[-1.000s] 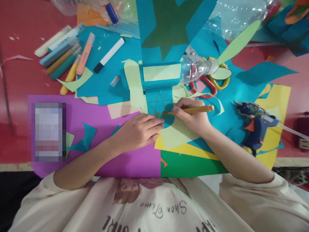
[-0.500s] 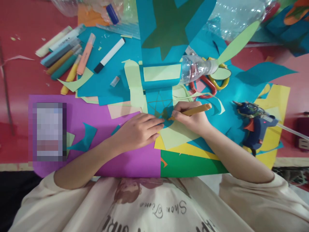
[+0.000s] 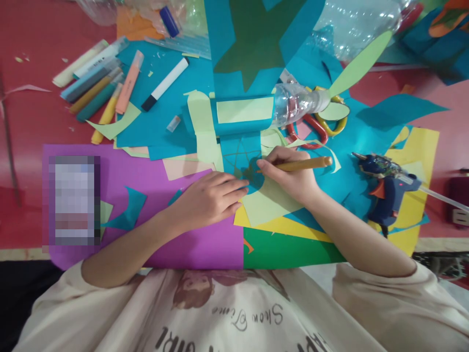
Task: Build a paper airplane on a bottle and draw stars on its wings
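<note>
A brown marker (image 3: pixel 308 164) is gripped in my right hand (image 3: pixel 295 176), its tip at the right side of a star outline. That star is drawn on a blue paper piece (image 3: pixel 234 146), partly coloured brown near its lower part. My left hand (image 3: pixel 216 198) lies flat with fingers stretched out, fingertips at the lower left edge of the blue piece. Pale green paper (image 3: pixel 269 203) lies under and below my right hand. Just above the drawing is a clear plastic bottle (image 3: pixel 293 105) wrapped in blue paper, with a pale green strip (image 3: pixel 245 110) on it.
Several markers (image 3: pixel 98 78) lie at upper left, with a white, black-capped marker (image 3: pixel 164 84) beside them. Scissors (image 3: pixel 315 132) sit by the bottle. A glue gun (image 3: pixel 392 188) lies on yellow paper at right. A blurred-out phone (image 3: pixel 75 200) rests on purple paper (image 3: pixel 183 249).
My right hand has shifted slightly up, and the brown marker has swung to a flatter angle with its back end further right. My left hand stays in place.
</note>
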`<state>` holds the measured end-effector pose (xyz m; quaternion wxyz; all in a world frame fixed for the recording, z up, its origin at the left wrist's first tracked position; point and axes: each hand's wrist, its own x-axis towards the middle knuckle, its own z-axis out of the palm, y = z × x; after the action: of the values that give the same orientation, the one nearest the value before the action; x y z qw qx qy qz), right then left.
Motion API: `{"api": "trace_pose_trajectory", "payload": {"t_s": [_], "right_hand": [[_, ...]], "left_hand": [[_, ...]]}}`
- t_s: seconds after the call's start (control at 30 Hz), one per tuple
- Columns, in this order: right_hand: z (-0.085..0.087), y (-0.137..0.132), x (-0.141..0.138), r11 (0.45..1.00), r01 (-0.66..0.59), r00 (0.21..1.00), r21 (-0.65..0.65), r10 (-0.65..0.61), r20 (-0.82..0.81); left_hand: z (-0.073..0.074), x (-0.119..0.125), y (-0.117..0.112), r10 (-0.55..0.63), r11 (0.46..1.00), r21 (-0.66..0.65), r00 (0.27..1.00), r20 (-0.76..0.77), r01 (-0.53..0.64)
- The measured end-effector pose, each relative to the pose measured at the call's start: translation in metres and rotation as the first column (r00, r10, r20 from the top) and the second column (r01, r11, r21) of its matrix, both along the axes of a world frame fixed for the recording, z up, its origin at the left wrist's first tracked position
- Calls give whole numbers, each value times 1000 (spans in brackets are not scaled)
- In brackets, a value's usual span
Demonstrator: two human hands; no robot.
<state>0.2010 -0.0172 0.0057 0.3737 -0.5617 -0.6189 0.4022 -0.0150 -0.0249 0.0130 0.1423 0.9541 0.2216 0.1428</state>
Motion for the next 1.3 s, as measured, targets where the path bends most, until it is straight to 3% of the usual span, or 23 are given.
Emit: {"api": "trace_pose_trajectory", "payload": {"t_s": [0.27, 0.5, 0.87, 1.3], "right_hand": [[-6, -2, -2, 1000, -21, 999, 6, 21, 24], [-5, -1, -3, 999, -40, 999, 15, 40, 31], [2, -1, -3, 989, -123, 991, -87, 127, 39], [-1, -1, -3, 999, -42, 998, -30, 44, 55]], "left_hand": [[0, 0, 0, -5, 1000, 28, 999, 47, 4], [-1, -1, 0, -2, 1000, -5, 1000, -12, 2], [-1, 0, 1, -4, 999, 33, 999, 46, 2], [-1, -1, 1, -5, 1000, 13, 1000, 16, 5]]}}
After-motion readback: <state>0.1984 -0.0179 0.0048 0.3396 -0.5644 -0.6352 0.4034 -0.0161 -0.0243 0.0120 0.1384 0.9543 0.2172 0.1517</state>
